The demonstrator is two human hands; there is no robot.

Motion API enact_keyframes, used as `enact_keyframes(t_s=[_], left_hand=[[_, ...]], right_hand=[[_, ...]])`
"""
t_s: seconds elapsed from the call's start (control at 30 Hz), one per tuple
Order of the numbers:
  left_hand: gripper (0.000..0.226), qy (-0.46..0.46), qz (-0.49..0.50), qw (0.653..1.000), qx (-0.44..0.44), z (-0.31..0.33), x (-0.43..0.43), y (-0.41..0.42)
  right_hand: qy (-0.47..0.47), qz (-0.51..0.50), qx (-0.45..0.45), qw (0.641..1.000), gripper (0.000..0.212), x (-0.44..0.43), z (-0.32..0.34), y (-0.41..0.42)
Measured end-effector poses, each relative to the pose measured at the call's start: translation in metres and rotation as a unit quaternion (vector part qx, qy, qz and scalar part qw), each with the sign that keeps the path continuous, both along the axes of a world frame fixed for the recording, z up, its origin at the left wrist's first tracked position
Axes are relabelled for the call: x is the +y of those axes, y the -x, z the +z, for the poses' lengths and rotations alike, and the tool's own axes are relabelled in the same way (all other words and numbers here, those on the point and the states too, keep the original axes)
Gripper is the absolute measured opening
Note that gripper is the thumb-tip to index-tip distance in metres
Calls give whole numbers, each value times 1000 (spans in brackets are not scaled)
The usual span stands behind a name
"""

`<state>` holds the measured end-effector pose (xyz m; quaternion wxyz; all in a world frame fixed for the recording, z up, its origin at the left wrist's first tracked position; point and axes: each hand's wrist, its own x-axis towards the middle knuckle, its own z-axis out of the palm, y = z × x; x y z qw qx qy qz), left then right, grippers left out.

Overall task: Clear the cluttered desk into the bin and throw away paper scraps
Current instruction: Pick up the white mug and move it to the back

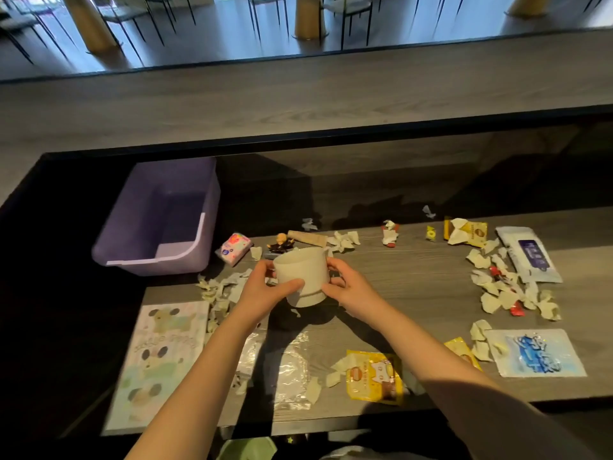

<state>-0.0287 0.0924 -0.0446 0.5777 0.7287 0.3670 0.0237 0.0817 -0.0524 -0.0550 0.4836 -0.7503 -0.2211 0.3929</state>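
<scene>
Both hands hold one white cup (303,277) over the middle of the desk (414,277). Left hand (262,288) grips the cup's left side, thumb lying across the near wall. Right hand (346,287) grips the right side near the base, fingers curled on the wall. The cup is off the surface, with its shadow on the wood below and its mouth tipped slightly away. Purple bin (139,207) sits at the far left corner of the desk, open top facing up, well left of the cup; nothing visible inside. Torn paper scraps lie in two main clusters: the left scraps (215,290) between bin and left hand, the right scraps (497,293) near the right edge. More bits are spread behind the cup and along the front. A pink packet (234,248) lies just beside the bin's right corner, with a small figurine (281,244) and a cardboard tube (305,238) behind the cup. A white wipes pack (527,254) and a blue pouch (534,353) lie at far right. A yellow packet (374,376) lies front centre under the right forearm, and a clear plastic bag (285,370) sits between the forearms. A pastel printed sheet (159,356) lies at front left.
</scene>
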Motion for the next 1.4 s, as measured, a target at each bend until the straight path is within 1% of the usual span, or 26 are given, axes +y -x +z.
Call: enact_keyframes(t_s=[0.07, 0.17, 0.3, 0.4, 0.53, 0.63, 0.7, 0.77, 0.83, 0.9, 0.93, 1.0, 1.07, 1.17, 1.3, 1.4], left_hand=[[58, -1, 4, 1000, -8, 5, -23, -16], [70, -13, -7, 1000, 1, 9, -59, -41], [83, -39, -57, 998, -11, 6, -111, -73], [83, -35, -65, 997, -22, 2, -148, -95], [84, -43, -54, 997, -19, 0, -185, -118], [84, -68, -46, 996, -26, 0, -201, -131], [85, -86, -47, 995, -28, 0, -208, -139], [87, -103, -54, 993, -18, 0, -213, -145], [89, -114, -52, 992, -10, -1, -216, -150], [90, -115, -41, 992, -8, -2, -218, -154], [91, -116, -35, 993, -7, -2, -219, -155], [92, -118, -25, 993, -3, -3, -220, -158], [92, -122, -18, 992, 5, -5, -220, -161], [91, -130, -14, 991, 18, -7, -219, -166], [90, -124, -5, 992, 19, -7, -216, -174], [90, -116, 0, 993, 18, -8, -213, -180]], right_hand=[[-7, -1, 5, 1000, 62, -22, 4, -14], [-18, -11, -1, 1000, 64, -61, 9, -38], [-29, -22, -4, 999, 66, -111, 3, -68], [-53, -18, 5, 998, 66, -143, -1, -87], [-51, -10, 4, 999, 65, -178, -4, -113], [-50, -17, -2, 999, 58, -194, -1, -130], [-45, -43, -27, 998, 51, -203, -3, -143], [-7, -83, -100, 992, 47, -213, -13, -159], [54, -111, -179, 976, 45, -224, -29, -177], [151, -114, -248, 950, 48, -234, -45, -194], [211, -104, -278, 931, 53, -238, -52, -202], [314, -82, -305, 895, 64, -244, -63, -216], [368, -70, -289, 881, 71, -247, -71, -226], [392, -40, -261, 881, 72, -246, -78, -232], [385, 18, -292, 875, 67, -233, -79, -229], [366, 42, -285, 885, 67, -218, -75, -224]])
